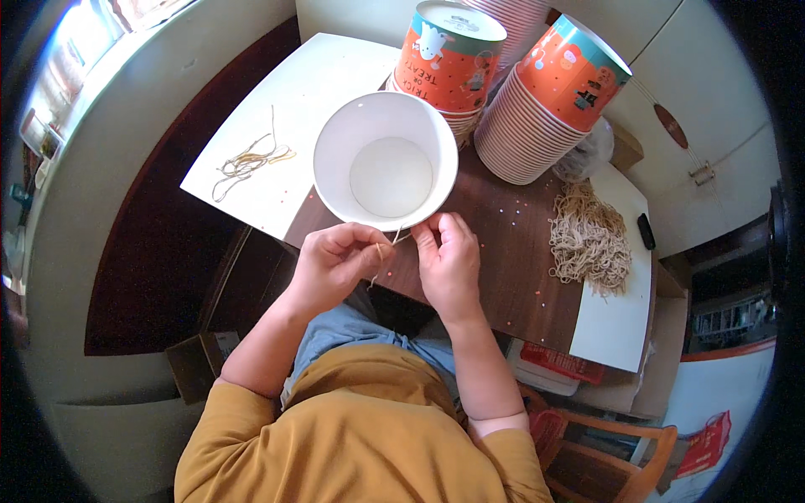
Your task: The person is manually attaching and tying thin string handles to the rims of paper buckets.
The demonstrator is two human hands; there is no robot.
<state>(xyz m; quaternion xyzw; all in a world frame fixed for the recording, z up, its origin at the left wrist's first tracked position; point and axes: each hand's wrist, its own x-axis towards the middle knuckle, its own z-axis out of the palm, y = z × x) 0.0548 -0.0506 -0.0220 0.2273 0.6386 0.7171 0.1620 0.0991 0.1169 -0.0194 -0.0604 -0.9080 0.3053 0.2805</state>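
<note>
A white-lined paper bucket (337, 163) stands with its mouth toward me at the front of the table. Just below its near rim, a thin beige cord (400, 237) stretches between my two hands. My left hand (335, 261) pinches the cord, and a short end dangles beneath the fingers. My right hand (450, 261) is closed on the cord between thumb and fingers, close against the bucket's rim. Its fingertips are partly hidden, so I cannot tell whether they also grip the bucket. Whether the cord passes through the bucket's wall is unclear.
Behind the bucket rise stacked, upside-down orange buckets (453, 63) and a second stack (537, 113). A few cords (251, 159) lie on the left white board. At right sits a tangled heap of cords (591, 239), near a black object (646, 231). A wooden chair (625, 469) stands lower right.
</note>
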